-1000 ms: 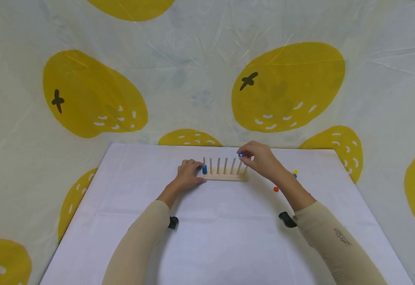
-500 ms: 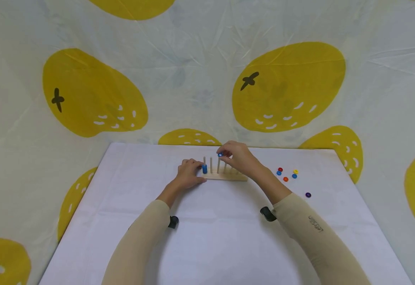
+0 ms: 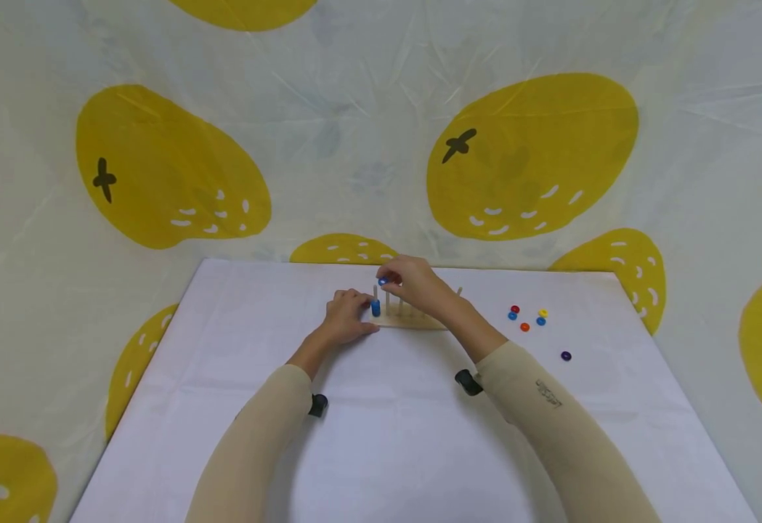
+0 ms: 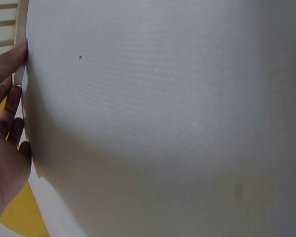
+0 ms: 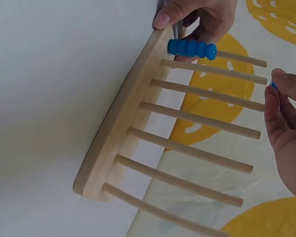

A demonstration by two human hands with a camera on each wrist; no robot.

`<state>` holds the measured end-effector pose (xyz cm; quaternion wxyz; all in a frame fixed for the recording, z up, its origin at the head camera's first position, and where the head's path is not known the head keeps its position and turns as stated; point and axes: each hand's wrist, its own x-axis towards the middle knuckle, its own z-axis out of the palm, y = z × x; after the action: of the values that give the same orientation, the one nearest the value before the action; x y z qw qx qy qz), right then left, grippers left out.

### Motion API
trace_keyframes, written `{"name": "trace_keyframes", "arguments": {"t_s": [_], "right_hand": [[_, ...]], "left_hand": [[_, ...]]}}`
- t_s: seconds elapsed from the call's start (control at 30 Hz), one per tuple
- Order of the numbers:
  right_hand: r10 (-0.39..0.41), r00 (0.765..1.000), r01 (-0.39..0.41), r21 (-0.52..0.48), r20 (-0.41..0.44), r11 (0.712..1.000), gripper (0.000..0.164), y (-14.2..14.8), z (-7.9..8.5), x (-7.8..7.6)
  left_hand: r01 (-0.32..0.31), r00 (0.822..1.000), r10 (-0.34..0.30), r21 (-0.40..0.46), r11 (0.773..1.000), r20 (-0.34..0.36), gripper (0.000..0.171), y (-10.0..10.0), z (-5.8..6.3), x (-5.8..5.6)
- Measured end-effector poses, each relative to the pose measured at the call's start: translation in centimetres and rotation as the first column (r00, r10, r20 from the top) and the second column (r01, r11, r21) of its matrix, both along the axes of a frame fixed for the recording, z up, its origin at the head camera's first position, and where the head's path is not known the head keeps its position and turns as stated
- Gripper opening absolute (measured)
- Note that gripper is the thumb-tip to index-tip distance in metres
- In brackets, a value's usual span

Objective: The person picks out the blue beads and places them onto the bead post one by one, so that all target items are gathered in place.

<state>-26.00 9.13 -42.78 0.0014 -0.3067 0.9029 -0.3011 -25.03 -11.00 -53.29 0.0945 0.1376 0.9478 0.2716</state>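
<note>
A wooden peg rack with several upright pegs stands near the table's back edge. On its leftmost peg sits a stack of blue rings; the other pegs in the right wrist view are bare. My left hand grips the rack's left end, thumb on the front of the base and fingers behind it. Between thumb and fingertips, my right hand pinches one blue ring, held above the rack near the tops of the left pegs. In the right wrist view that ring is mostly hidden by the fingers.
To the right of the rack lie several loose rings: a red ring, an orange ring, a yellow ring, two blue ones and a dark purple ring. A patterned cloth hangs behind the white table.
My right hand has moved left along the pegs with the blue ring, from the rack's right end to near its left end. The loose rings came into view. My left hand stayed put.
</note>
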Motion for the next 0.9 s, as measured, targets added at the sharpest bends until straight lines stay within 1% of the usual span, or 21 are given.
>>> {"name": "trace_keyframes", "arguments": {"t_s": [0.33,0.57,0.83,0.9], "right_hand": [[0.029,0.999,-0.029,-0.017,0.039,0.999,0.019,-1.0,-0.1,-0.2],[0.028,0.999,-0.028,-0.004,0.045,1.000,0.019,-1.1,-0.3,-0.3],[0.053,0.998,-0.054,0.020,0.038,0.998,0.020,-1.2,-0.3,-0.1],[0.053,0.998,-0.053,0.014,0.036,0.998,0.019,-1.2,-0.4,-0.1]], "left_hand": [[0.000,1.000,0.000,-0.007,1.000,-0.001,0.058,-0.1,0.0,-0.1],[0.001,1.000,-0.001,0.003,1.000,-0.004,0.059,-0.1,0.0,0.0],[0.008,1.000,-0.008,0.016,1.000,-0.019,0.059,-0.1,0.0,0.0],[0.011,1.000,-0.011,0.016,1.000,-0.020,0.060,-0.2,-0.1,0.1]]}}
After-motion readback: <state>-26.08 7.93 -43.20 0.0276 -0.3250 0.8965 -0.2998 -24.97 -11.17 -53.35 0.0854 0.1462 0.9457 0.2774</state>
